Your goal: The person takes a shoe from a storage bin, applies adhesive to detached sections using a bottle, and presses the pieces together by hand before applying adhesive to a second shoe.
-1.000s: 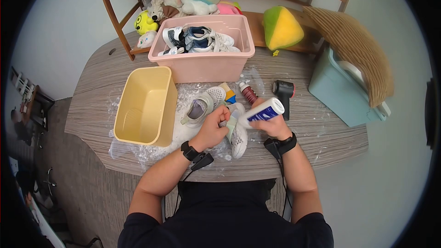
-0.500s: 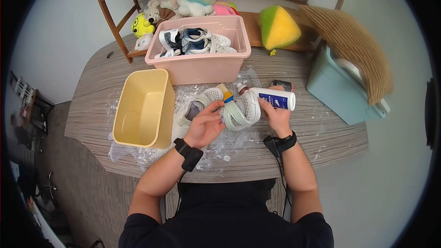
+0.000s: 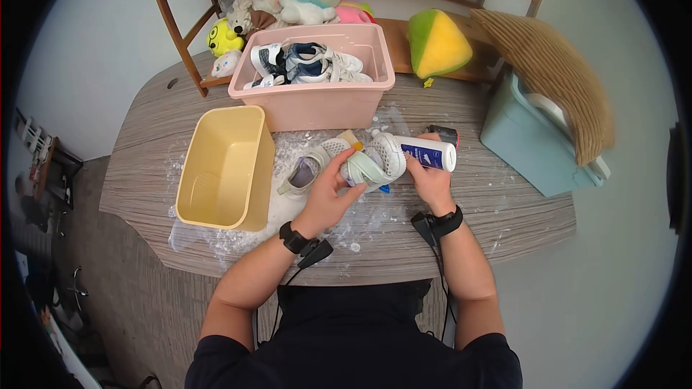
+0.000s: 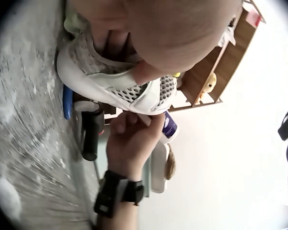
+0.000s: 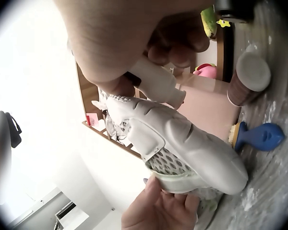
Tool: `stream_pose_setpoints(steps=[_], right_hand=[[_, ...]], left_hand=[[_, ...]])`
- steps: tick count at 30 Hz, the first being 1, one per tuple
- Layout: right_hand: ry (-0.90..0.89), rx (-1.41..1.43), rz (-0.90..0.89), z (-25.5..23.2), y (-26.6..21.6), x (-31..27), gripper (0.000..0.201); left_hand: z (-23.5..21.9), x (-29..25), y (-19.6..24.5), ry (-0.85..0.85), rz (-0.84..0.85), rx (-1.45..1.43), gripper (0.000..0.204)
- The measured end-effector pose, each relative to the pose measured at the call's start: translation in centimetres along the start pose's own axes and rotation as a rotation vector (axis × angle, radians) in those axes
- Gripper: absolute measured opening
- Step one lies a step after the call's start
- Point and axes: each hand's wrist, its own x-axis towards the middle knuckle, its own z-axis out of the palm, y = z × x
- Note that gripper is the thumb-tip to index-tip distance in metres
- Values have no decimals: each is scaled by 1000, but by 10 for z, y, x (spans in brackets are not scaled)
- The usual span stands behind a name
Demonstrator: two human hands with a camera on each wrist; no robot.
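A white mesh sneaker (image 3: 375,164) with pale green straps is held up over the table by my left hand (image 3: 330,198). The left wrist view shows fingers of that hand inside its opening. In my right hand (image 3: 432,186) is a white plastic bottle (image 3: 427,153) with a purple-blue label, lying sideways. Its narrow neck (image 5: 175,98) comes right beside the sneaker's sole in the right wrist view. A matching sneaker (image 3: 306,171) stands on the table left of the held one. Below them lies a blue-handled brush (image 5: 264,136), near a dark red bottle with white cap (image 5: 252,72).
A yellow bin (image 3: 252,194) stands at left, and a pink bin (image 3: 310,112) of shoes behind. The black hand-held device (image 4: 91,134) lies by the right hand. At right is a blue-green bin (image 3: 515,137) with a brown cushion (image 3: 562,79). White residue marks the tabletop.
The sneaker has come up from near the tabletop and been turned over in the left hand. The right hand's white bottle has swung from tilted upward to nearly level, beside the shoe.
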Motion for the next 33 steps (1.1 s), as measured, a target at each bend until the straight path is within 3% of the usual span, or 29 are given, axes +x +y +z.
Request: stream_pose_setpoints(steps=[2,6,8,10,16,20,22,25,26,31,33], right_hand=[[8,23,-41,1,-1,1,31],[50,-74,-72,1,-1,-1,32],[133,41,-71,1,-1,-4,31],[114,90,-53,-2,-3,-8,31],[-200,-244,-323,7,-14,-9,29],[-27,-222,-181,9,-23,-5,29],[-40,-165,-166,5,-16,-5,29],[-248,-247,-371,1,-16,-3,29],[-262,-244,-312,5,-25,-7,29],[-67,-266,-237,16,-24,-5,31],[-78,-229,-242,12,-23,-4,29]], left_hand=[[2,-1,1,50,193,435,69],[5,-4,8,106,242,457,63],[3,-9,10,164,48,477,51],[3,-7,5,171,81,500,47],[6,-7,3,181,122,563,40],[6,-7,9,144,217,691,38],[11,-9,6,140,235,670,38],[13,-9,6,130,260,670,38],[13,-10,6,126,250,685,37],[14,-9,10,113,266,698,39],[13,-9,8,122,294,688,38]])
